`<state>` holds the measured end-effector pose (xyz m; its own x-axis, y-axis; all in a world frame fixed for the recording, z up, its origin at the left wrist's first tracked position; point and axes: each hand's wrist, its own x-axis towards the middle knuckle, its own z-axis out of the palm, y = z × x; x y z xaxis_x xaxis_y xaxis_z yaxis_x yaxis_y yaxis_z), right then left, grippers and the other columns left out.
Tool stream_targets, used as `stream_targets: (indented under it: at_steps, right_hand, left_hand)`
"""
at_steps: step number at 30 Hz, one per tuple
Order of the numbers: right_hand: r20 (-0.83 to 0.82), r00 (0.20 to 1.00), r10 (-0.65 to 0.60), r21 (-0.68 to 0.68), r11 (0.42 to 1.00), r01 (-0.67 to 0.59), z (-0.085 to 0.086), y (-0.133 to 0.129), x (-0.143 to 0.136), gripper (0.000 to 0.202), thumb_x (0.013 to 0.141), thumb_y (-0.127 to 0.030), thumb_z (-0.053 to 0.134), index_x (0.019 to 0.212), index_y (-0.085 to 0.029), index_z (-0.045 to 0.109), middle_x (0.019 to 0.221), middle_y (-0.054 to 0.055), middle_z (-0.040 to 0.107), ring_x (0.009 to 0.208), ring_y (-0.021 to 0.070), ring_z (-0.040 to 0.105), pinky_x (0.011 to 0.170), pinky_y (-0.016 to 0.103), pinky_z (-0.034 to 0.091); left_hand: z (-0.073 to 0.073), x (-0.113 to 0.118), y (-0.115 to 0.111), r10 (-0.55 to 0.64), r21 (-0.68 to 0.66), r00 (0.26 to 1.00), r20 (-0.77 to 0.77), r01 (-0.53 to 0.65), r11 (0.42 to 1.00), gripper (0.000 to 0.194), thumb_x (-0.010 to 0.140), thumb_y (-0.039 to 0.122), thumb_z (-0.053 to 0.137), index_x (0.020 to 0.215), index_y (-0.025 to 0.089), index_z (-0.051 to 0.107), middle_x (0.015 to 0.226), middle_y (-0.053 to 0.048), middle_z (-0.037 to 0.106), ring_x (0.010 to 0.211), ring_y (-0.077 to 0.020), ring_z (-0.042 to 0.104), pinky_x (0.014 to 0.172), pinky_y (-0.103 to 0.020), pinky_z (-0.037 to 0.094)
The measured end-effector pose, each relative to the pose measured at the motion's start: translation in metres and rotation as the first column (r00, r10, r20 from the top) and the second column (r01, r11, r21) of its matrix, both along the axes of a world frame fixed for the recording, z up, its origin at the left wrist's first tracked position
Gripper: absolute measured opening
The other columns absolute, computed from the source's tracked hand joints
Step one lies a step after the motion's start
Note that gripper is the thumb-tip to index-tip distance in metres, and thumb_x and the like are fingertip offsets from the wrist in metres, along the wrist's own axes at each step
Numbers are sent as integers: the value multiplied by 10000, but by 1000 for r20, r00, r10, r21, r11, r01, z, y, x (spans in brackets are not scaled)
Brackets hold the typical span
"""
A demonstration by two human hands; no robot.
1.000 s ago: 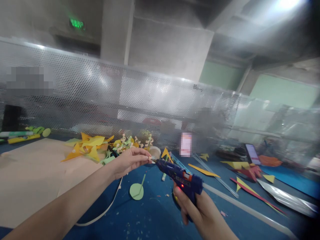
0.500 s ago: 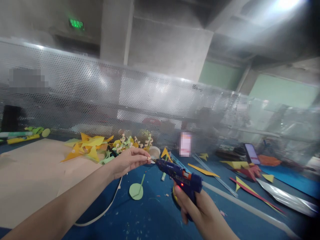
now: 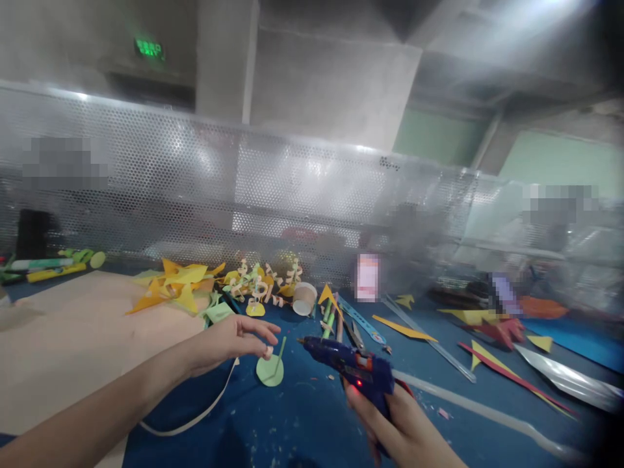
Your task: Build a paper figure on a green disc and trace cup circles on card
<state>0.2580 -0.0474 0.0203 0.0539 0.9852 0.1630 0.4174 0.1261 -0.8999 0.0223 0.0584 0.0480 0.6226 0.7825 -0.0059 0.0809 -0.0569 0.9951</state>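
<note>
My right hand (image 3: 392,419) is wrapped around the handle of a dark blue hot glue gun (image 3: 341,359), whose red light is lit. The gun's nozzle points left, and a long translucent glue stick (image 3: 480,404) trails from its back. My left hand (image 3: 234,341) is closed in a loose pinch, with a small pale piece (image 3: 268,352) at the thumb tip, too small to make out fully. Just below those fingertips, a light green paper disc (image 3: 269,372) with a thin upright green stem stands on the blue table.
Behind my left hand are orange and yellow paper shapes (image 3: 178,286), pale paper curls (image 3: 263,290) and a paper cup (image 3: 305,299). Scissors (image 3: 357,335) and a blue ruler (image 3: 363,320) lie beyond the gun. Brown paper (image 3: 73,338) covers the left; a perforated screen (image 3: 292,182) stands behind.
My left hand has drawn away from the nozzle, moving left and down toward the green disc with the small pale piece. The glue gun has tipped and shifted slightly downward.
</note>
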Motion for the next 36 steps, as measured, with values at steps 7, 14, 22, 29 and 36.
stream_targets:
  at_steps: [7, 14, 22, 29, 36]
  right_hand:
    - [116, 993, -13, -16, 1000, 15, -10, -1, -6, 471, 737, -654, 386, 788, -212, 539, 450, -52, 419, 373, 137, 486, 378, 228, 400]
    - [158, 985, -74, 48, 997, 67, -11, 0, -9, 577, 739, -652, 377, 1010, -166, 528, 563, -19, 513, 360, 137, 492, 370, 246, 432]
    - [131, 990, -60, 87, 995, 48, -11, 1, -8, 522, 763, -613, 394, 971, -159, 543, 771, 49, 586, 370, 106, 488, 362, 238, 440]
    - [139, 989, -45, 56, 998, 38, -11, 2, -5, 529, 760, -620, 398, 941, -151, 563, 576, -13, 518, 371, 128, 505, 376, 237, 449]
    - [180, 981, -71, 81, 995, 58, -12, 1, -5, 495, 762, -611, 395, 930, -174, 554, 672, 19, 581, 360, 109, 500, 366, 221, 440]
  left_hand:
    - [-14, 14, -2, -51, 50, 998, -23, 52, 997, 236, 624, 260, 711, 852, 198, 722, 1180, -91, 594, 974, -238, 593, 824, -303, 441]
    - [-19, 16, -2, -8, 17, 1000, -8, 8, 1000, 305, 620, 277, 722, 917, 207, 703, 1057, -75, 670, 918, -211, 619, 831, -298, 428]
    - [-13, 21, -10, -24, -48, 997, 68, 28, 998, 308, 587, 234, 741, 890, 190, 713, 986, -64, 689, 805, -170, 631, 806, -290, 439]
    - [-8, 24, -16, -14, -61, 997, 77, 19, 998, 268, 594, 203, 724, 862, 194, 721, 906, -39, 692, 711, -129, 612, 762, -257, 443]
    - [-6, 25, -19, -12, -52, 997, 71, 16, 999, 253, 588, 183, 719, 841, 180, 725, 875, -31, 689, 691, -122, 593, 703, -224, 430]
